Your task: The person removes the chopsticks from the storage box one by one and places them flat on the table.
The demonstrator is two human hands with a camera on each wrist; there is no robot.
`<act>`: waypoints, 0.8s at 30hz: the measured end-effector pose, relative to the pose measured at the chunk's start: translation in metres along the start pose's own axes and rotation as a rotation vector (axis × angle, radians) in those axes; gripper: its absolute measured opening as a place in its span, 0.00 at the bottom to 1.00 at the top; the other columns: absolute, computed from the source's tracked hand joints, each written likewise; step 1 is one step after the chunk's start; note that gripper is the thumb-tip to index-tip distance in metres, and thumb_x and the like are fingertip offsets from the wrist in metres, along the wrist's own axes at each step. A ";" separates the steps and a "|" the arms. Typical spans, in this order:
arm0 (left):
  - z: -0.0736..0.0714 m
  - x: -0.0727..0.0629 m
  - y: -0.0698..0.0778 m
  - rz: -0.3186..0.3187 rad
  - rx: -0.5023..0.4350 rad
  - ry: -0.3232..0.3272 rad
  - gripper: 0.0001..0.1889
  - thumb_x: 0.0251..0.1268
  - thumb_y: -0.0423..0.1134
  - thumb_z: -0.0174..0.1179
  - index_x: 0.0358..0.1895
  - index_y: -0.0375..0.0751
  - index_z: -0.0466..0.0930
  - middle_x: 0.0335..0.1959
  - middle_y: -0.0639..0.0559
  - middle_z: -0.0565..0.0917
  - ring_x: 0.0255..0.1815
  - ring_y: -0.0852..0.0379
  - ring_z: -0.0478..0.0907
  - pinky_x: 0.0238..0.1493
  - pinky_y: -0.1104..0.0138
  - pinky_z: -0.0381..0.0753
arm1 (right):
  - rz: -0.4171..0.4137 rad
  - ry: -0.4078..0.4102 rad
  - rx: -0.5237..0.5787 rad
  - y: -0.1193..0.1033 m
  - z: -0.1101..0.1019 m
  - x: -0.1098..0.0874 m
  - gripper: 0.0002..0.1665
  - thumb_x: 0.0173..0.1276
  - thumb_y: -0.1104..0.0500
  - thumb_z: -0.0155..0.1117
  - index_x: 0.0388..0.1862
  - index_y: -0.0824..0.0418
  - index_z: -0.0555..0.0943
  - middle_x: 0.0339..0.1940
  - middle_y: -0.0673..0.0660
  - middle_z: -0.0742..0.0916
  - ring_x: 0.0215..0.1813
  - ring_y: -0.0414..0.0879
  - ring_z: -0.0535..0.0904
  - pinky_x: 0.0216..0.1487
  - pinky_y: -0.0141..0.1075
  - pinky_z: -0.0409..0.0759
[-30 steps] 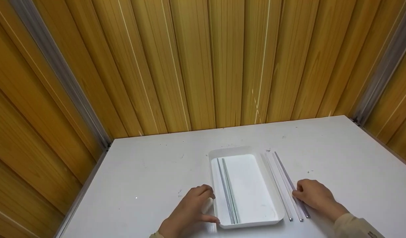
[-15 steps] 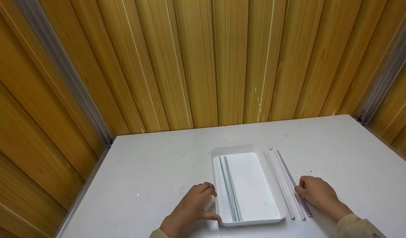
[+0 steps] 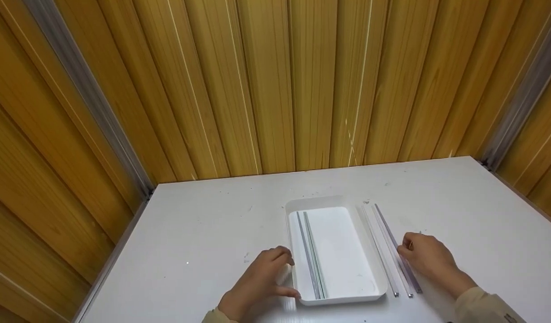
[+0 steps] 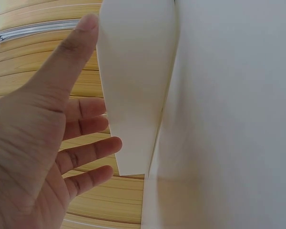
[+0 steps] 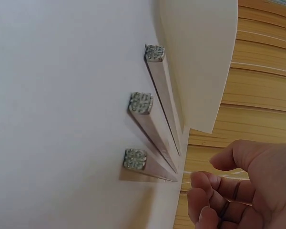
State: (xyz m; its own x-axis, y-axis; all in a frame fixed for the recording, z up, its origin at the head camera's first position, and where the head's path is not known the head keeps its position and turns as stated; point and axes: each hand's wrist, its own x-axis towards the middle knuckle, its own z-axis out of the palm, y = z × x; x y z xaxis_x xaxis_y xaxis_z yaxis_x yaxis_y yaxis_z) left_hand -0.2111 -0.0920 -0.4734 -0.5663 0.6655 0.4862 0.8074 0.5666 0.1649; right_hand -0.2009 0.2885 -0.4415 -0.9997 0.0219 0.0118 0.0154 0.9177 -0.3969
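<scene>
As fingers (image 5: 236, 191) bend, right hand (image 3: 428, 255) near rods (image 5: 152, 126)

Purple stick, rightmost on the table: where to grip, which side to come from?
I'd pinch the purple stick around mid-length, coming from above and the right. It lies flat and is long and thin, so mid-length should balance best. Its near end is square, suggesting flat sides to pinch across. The middle stick lies close on its left; no stick lies to its right.

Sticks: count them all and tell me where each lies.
5: a grey stick and a green stick inside the tray, along its left side; an inner stick, a middle stick and an outer stick on the table to the tray's right. None looks hidden.
</scene>
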 end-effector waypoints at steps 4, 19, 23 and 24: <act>0.000 0.000 0.000 0.001 -0.008 0.004 0.32 0.38 0.64 0.70 0.41 0.44 0.77 0.47 0.55 0.79 0.46 0.59 0.76 0.53 0.67 0.79 | -0.013 0.012 0.012 -0.006 -0.001 0.000 0.09 0.65 0.57 0.55 0.28 0.61 0.77 0.18 0.50 0.76 0.23 0.43 0.69 0.22 0.32 0.64; 0.001 0.001 0.000 0.005 -0.022 0.002 0.31 0.38 0.64 0.70 0.41 0.44 0.76 0.47 0.54 0.79 0.46 0.59 0.76 0.53 0.67 0.79 | -0.084 0.073 0.042 -0.030 -0.004 -0.002 0.07 0.63 0.59 0.56 0.29 0.60 0.78 0.18 0.48 0.76 0.20 0.40 0.66 0.19 0.28 0.60; -0.002 0.000 -0.001 -0.015 -0.029 -0.014 0.31 0.40 0.64 0.69 0.41 0.44 0.76 0.48 0.53 0.79 0.47 0.58 0.76 0.54 0.66 0.79 | -0.093 0.077 0.050 -0.037 -0.004 0.000 0.06 0.62 0.59 0.55 0.28 0.59 0.77 0.17 0.48 0.75 0.20 0.40 0.65 0.19 0.28 0.59; -0.002 -0.001 -0.001 -0.022 -0.032 -0.019 0.31 0.40 0.64 0.69 0.41 0.44 0.76 0.48 0.53 0.79 0.48 0.58 0.76 0.54 0.66 0.79 | -0.097 0.076 0.053 -0.038 -0.004 0.001 0.06 0.63 0.59 0.55 0.28 0.59 0.77 0.17 0.48 0.75 0.20 0.40 0.65 0.19 0.27 0.59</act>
State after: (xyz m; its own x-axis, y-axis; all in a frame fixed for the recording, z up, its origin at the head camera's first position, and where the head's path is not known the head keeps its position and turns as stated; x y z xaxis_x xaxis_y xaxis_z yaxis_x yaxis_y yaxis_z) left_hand -0.2111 -0.0942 -0.4720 -0.5867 0.6624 0.4658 0.7994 0.5655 0.2028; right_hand -0.2022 0.2550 -0.4222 -0.9921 -0.0342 0.1209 -0.0843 0.8949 -0.4383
